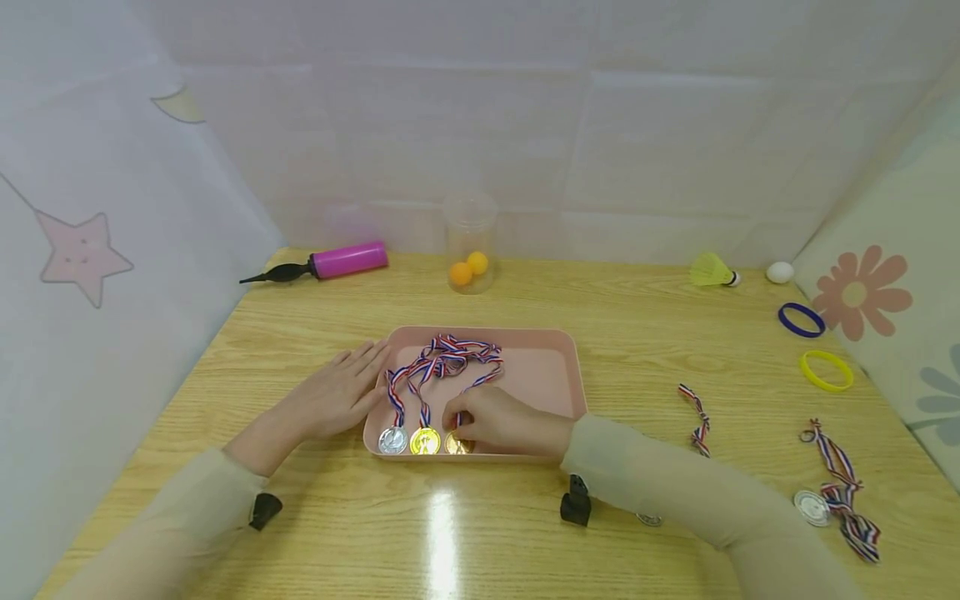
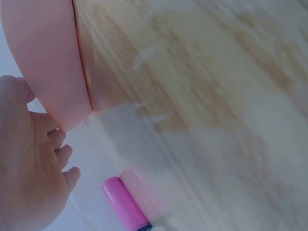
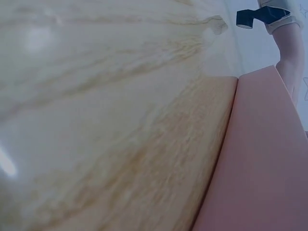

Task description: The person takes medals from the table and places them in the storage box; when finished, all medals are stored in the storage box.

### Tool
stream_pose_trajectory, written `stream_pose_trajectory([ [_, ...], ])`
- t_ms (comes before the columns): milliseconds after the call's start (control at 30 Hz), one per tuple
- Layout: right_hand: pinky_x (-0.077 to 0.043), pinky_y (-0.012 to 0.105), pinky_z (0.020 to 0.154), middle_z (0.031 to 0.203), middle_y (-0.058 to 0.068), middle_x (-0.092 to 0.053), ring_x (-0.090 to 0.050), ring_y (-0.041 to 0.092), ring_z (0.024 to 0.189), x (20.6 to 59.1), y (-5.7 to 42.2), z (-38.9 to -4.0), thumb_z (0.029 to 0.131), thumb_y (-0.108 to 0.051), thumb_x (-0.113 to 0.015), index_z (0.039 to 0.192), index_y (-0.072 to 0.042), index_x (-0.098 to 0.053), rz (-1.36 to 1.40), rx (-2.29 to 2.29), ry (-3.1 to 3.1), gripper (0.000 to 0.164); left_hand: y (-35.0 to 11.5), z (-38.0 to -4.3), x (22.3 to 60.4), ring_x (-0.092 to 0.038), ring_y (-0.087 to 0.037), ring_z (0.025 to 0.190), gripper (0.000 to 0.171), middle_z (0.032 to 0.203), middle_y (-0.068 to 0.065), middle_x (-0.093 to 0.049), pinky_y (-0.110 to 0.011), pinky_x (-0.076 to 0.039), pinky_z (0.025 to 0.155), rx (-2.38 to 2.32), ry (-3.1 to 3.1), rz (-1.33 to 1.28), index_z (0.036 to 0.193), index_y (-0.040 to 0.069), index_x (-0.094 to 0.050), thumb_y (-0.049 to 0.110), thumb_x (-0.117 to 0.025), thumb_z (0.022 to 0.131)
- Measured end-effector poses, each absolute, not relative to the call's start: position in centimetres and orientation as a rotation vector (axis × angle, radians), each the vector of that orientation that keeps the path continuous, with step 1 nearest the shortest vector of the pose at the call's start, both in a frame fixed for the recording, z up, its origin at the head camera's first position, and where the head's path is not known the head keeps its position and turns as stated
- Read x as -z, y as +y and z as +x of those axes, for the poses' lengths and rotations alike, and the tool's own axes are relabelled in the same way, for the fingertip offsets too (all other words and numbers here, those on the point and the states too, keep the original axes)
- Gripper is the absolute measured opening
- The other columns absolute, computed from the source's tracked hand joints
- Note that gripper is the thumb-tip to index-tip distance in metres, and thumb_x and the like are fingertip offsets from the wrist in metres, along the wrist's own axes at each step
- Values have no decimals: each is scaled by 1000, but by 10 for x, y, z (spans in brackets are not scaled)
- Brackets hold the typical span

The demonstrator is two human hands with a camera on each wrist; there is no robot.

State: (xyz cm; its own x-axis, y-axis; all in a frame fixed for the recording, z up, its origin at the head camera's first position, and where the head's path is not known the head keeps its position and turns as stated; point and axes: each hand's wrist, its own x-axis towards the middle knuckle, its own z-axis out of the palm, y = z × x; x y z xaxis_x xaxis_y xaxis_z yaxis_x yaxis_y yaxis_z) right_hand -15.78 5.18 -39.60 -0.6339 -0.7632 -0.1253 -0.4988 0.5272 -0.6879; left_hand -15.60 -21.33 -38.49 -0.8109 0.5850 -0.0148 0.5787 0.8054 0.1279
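A pink tray [image 1: 540, 375] holds three medals on striped red, white and blue ribbons [image 1: 450, 354]. Along its near side lie a silver medal [image 1: 393, 440], a gold medal [image 1: 425, 441] and a bronze-coloured medal [image 1: 454, 444], side by side. My right hand [image 1: 495, 417] reaches over the near rim and pinches the bronze-coloured medal at its ribbon end, partly covering it. With fingers extended, my left hand [image 1: 341, 392] rests against the tray's left rim. The left wrist view shows that hand [image 2: 33, 159] at the tray's outer wall [image 2: 53, 57]. My right hand is out of the right wrist view.
Right of the tray lie another silver medal [image 1: 812, 507] with its ribbon and a further ribbon [image 1: 699, 421], partly behind my sleeve. At the back stand a magenta pump [image 1: 349, 260], a clear container [image 1: 470, 229] with orange balls, and a shuttlecock [image 1: 711, 271]. Wristbands [image 1: 826, 371] lie far right.
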Motion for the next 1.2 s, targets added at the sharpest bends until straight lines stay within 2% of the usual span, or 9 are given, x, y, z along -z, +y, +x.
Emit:
stream_pose_trajectory([
  [133,-49,17,60,67,-5,-64,-59,6,60,395,55,-158,85,-4,-63,92,-11,-68,-987,952,2287,11,-213,-156,385,-16,-36,135,57,150,-18,-16,-49,-15,108,-180,2933,946,144,-5,-20,30,-34,100],
  [267,-46,18,56,68,-2,-63,-54,6,58,383,65,-159,85,-4,-63,105,-10,-69,-956,982,2183,21,-213,-156,384,-15,-36,135,57,150,-18,-16,-49,-15,108,-178,2933,945,144,-5,-20,30,-34,100],
  [367,-43,20,49,62,3,-61,-50,10,51,367,74,-163,85,-2,-61,115,-6,-65,-973,985,2128,30,-213,-156,384,-15,-36,135,57,150,-17,-16,-49,-15,108,-172,2932,941,144,-5,-20,30,-34,100],
  [467,-49,29,50,64,7,-62,-53,21,51,351,86,-168,86,-3,-61,120,-4,-61,-976,1031,2130,34,-213,-157,384,-15,-37,135,58,150,-18,-16,-49,-15,108,-169,2931,939,144,-5,-20,30,-33,100],
  [533,-51,35,54,75,8,-66,-58,27,59,340,96,-170,87,-5,-62,121,-5,-60,-963,1090,2142,34,-213,-157,384,-15,-37,135,57,150,-18,-16,-49,-15,108,-174,2929,939,144,-5,-20,30,-33,100],
  [600,-51,36,56,79,8,-65,-58,28,63,331,108,-169,87,-6,-61,120,-5,-60,-960,1151,2153,33,-213,-156,384,-15,-37,135,57,150,-18,-16,-49,-15,108,-175,2928,939,144,-5,-20,30,-33,100],
  [800,-46,26,55,79,5,-60,-52,17,63,316,149,-160,87,-5,-61,112,2,-60,-963,1302,2147,26,-213,-156,384,-15,-37,135,57,150,-17,-16,-50,-16,108,-175,2923,934,144,-5,-20,30,-33,100],
  [1000,-49,28,65,86,3,-60,-56,19,74,323,193,-145,88,-10,-62,112,-2,-61,-881,1244,2271,25,-215,-156,383,-15,-37,135,57,150,-18,-16,-49,-16,108,-177,2925,929,143,-6,-21,30,-33,100],
  [1200,-50,28,65,88,5,-61,-58,21,78,337,233,-132,89,-14,-62,111,-1,-60,-820,1243,2319,26,-216,-156,383,-16,-38,135,57,149,-19,-17,-50,-17,107,-186,2926,926,143,-6,-21,29,-35,100],
])
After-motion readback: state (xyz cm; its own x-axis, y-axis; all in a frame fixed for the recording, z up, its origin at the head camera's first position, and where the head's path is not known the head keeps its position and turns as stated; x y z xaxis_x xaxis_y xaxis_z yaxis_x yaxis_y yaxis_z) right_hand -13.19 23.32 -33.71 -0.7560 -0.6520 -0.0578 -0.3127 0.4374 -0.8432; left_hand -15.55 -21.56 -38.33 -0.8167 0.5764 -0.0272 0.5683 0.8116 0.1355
